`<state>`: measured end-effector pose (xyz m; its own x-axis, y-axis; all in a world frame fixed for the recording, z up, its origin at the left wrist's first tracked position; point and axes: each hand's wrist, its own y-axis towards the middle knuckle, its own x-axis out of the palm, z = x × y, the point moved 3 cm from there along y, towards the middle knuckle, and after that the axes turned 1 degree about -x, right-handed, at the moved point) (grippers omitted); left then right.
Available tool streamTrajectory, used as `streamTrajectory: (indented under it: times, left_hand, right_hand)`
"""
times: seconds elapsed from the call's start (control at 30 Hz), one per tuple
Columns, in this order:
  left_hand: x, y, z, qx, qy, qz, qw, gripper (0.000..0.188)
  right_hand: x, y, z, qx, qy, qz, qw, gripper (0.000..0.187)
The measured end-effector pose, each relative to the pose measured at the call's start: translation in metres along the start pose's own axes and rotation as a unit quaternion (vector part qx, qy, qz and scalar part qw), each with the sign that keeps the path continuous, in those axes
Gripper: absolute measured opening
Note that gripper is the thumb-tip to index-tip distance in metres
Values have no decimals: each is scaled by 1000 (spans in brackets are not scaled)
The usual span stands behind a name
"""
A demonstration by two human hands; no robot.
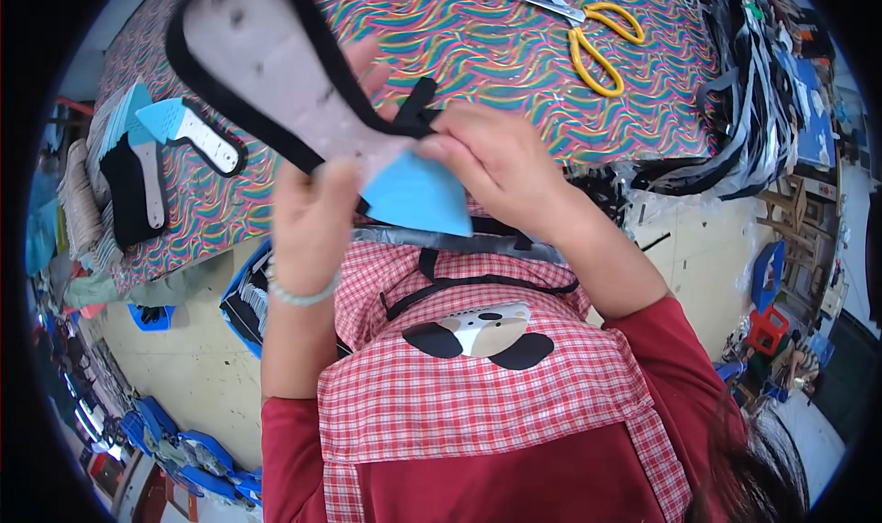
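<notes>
An insole [266,59] with a pale spotted face, black edging and a blue pointed end is tilted up over the table's near edge. My left hand [308,215] holds it from the left, thumb near the blue end and fingers reaching behind it. My right hand [501,160] is closed at the narrow part, pinching the edge where a short black strip [420,96] sticks out. The hidden fingertips cannot be made out. Further left on the table lie a smaller-looking insole [209,146] and a pile of blue-ended insoles [129,119].
Yellow-handled scissors [588,41] lie part-open on the patterned tablecloth [496,36]. Black and grey strips [735,137] hang over the table's right side. Bundled fabric [83,192] sits at the left edge. A blue bin [241,298] stands below the table, and a red stool [767,330] at right.
</notes>
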<state>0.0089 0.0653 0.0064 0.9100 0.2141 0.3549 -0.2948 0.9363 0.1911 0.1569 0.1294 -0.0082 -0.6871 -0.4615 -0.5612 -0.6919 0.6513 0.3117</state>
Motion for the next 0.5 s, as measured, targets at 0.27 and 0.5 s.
streamTrajectory:
  times: [0.27, 0.5]
  left_hand:
    - [-14, 4, 44, -67, -137, -52, 987, 96]
    - [13, -32, 84, 117, 91, -309, 939, 46]
  right_hand:
    - [58, -44, 0, 329, 518, -144, 776, 32]
    - [47, -37, -35, 14, 128, -102, 986, 15]
